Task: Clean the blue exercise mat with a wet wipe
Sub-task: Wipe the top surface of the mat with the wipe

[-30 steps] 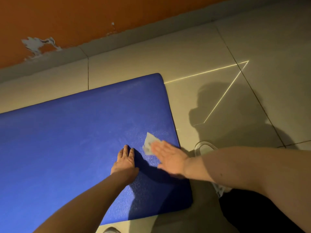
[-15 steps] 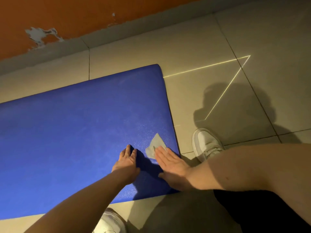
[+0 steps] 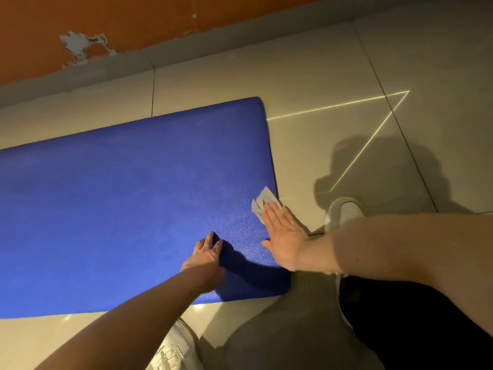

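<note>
The blue exercise mat (image 3: 120, 209) lies flat on the tiled floor, its right end near me. A small white wet wipe (image 3: 262, 202) sits at the mat's right edge. My right hand (image 3: 282, 236) lies flat with straight fingers, fingertips pressing on the wipe. My left hand (image 3: 205, 256) rests palm down on the mat a little to the left, fingers straight. Part of the wipe is hidden under my right fingers.
Beige floor tiles (image 3: 320, 84) surround the mat, with a grey skirting and an orange wall (image 3: 133, 20) beyond. A white shoe (image 3: 344, 212) stands just right of the mat, another shoe (image 3: 173, 351) near the bottom edge. Thin light lines (image 3: 360, 156) cross the tiles.
My right hand has slid the wipe forward along the mat's right edge. The left hand has stayed pressed on the mat. The view has shifted slightly.
</note>
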Tool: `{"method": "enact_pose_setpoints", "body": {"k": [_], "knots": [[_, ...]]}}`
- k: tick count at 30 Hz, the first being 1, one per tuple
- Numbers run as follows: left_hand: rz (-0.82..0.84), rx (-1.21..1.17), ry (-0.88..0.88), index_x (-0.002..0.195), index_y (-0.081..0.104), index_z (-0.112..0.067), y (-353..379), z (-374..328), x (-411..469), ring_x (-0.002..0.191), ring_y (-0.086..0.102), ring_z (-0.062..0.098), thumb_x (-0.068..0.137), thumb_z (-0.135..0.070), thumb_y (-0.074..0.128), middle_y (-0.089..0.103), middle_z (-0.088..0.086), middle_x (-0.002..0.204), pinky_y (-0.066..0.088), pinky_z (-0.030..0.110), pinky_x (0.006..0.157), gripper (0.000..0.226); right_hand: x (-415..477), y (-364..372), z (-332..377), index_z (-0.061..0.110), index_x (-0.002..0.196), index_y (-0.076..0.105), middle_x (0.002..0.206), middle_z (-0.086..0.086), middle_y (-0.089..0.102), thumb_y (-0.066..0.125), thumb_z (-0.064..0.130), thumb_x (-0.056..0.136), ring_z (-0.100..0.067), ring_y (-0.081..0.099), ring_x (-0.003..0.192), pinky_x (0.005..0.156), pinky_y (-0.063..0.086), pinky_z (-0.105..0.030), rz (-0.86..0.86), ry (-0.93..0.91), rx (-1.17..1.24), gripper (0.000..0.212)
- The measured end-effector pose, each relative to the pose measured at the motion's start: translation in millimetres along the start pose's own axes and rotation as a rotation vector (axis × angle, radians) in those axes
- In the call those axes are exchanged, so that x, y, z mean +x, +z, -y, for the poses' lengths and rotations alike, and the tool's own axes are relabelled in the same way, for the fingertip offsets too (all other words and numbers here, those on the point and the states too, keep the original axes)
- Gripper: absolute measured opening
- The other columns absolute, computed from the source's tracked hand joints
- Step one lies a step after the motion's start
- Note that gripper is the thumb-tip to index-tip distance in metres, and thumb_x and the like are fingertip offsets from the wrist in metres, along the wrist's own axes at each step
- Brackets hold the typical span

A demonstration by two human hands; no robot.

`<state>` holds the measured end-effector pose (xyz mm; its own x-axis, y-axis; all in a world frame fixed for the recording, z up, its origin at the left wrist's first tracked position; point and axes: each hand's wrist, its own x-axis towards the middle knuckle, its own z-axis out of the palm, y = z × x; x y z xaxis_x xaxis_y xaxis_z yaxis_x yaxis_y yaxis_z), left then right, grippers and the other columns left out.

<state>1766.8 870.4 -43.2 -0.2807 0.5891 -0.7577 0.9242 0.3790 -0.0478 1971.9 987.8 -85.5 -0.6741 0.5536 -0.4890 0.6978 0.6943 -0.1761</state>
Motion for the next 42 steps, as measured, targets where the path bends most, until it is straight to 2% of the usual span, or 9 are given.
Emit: {"method": "enact_pose_setpoints", "body": {"k": [6,16,21,24,28,30,32,37,42], "knots": [[0.025,-0.016,-0.03,0.16,0.011,-0.029,2.2,-3.1,-9.7,0.152,0.005,0.019,0.098,-0.028,0.048,-0.013,-0.01,0.165,0.044,0.04,0.107,0.072,-65.2,33.2,12.9,0.008,0.157,-0.018,0.162,-0.006,-0.03,0.031,0.047,0.107,-0.021,-0.037,0.143,0.11,-0.036,-0.029,0.123,-0.285,0.018,0.081],[0.045,0.008,-0.045,0.155,0.024,-0.028,3.3,-13.4,-26.5,0.143,0.018,0.019,0.096,-0.021,0.044,0.003,-0.008,0.161,0.05,0.042,0.093,0.063,37.6,-33.2,-8.0,0.012,0.159,-0.016,0.166,-0.007,-0.024,0.016,0.055,0.106,-0.033,-0.028,0.15,0.123,-0.012,-0.052,-0.006,-0.127,-0.118,0.075],[0.043,0.013,-0.037,0.155,0.023,-0.027,21.5,-7.9,-36.9,0.142,0.019,0.018,0.098,-0.033,0.048,-0.003,-0.009,0.162,0.05,0.039,0.09,0.063,-12.8,3.5,3.2,0.006,0.158,-0.013,0.165,-0.014,-0.023,0.017,0.044,0.108,-0.032,-0.031,0.148,0.122,-0.019,-0.048,0.062,-0.363,-0.119,0.07],[0.037,0.032,-0.02,0.156,0.021,-0.023,27.2,-3.2,-44.4,0.142,0.02,0.019,0.1,-0.038,0.049,-0.003,-0.007,0.163,0.049,0.039,0.097,0.065,-56.0,23.8,15.5,0.01,0.159,-0.013,0.163,-0.007,-0.024,0.017,0.009,0.105,-0.022,-0.031,0.143,0.114,-0.027,-0.034,0.176,-0.558,-0.094,0.061],[0.031,0.024,-0.028,0.156,0.023,-0.023,28.0,0.5,-48.4,0.139,0.024,0.02,0.099,-0.033,0.049,0.001,-0.007,0.162,0.05,0.039,0.096,0.063,-62.7,19.2,23.9,0.02,0.161,-0.01,0.164,0.003,-0.024,0.042,0.031,0.106,-0.016,-0.026,0.15,0.117,-0.019,-0.031,0.214,-0.647,-0.088,0.077],[0.023,0.026,-0.02,0.154,0.025,-0.023,26.5,0.5,-47.5,0.138,0.025,0.019,0.099,-0.034,0.048,0.003,-0.007,0.161,0.05,0.038,0.094,0.061,-41.8,7.4,23.8,0.013,0.162,-0.004,0.167,-0.003,-0.018,0.043,0.019,0.104,-0.021,-0.02,0.153,0.12,-0.02,-0.036,0.169,-0.65,-0.22,0.075],[0.021,0.024,-0.018,0.154,0.026,-0.022,24.6,0.1,-46.3,0.136,0.027,0.019,0.1,-0.036,0.048,0.006,-0.008,0.159,0.05,0.038,0.092,0.06,-13.9,-4.9,28.0,0.015,0.162,-0.006,0.169,-0.004,-0.011,0.042,0.029,0.105,-0.022,-0.015,0.155,0.126,-0.01,-0.042,0.091,-0.646,-0.223,0.076],[0.012,-0.01,-0.05,0.154,0.026,-0.024,23.5,2.4,-43.9,0.137,0.027,0.017,0.099,-0.029,0.05,0.006,-0.012,0.16,0.049,0.036,0.093,0.061,62.8,-45.7,26.4,0.004,0.16,-0.006,0.168,-0.013,-0.011,0.023,0.044,0.109,-0.029,-0.014,0.155,0.126,-0.005,-0.045,-0.049,-0.309,-0.21,0.07],[0.029,-0.015,-0.052,0.155,0.024,-0.023,22.4,12.0,-44.6,0.14,0.023,0.018,0.098,-0.028,0.047,0.004,-0.008,0.163,0.048,0.039,0.098,0.061,55.6,-29.7,30.2,0.001,0.159,-0.007,0.168,-0.015,-0.013,0.027,0.029,0.109,-0.03,-0.017,0.154,0.126,-0.006,-0.044,-0.011,-0.369,-0.164,0.066]]}}
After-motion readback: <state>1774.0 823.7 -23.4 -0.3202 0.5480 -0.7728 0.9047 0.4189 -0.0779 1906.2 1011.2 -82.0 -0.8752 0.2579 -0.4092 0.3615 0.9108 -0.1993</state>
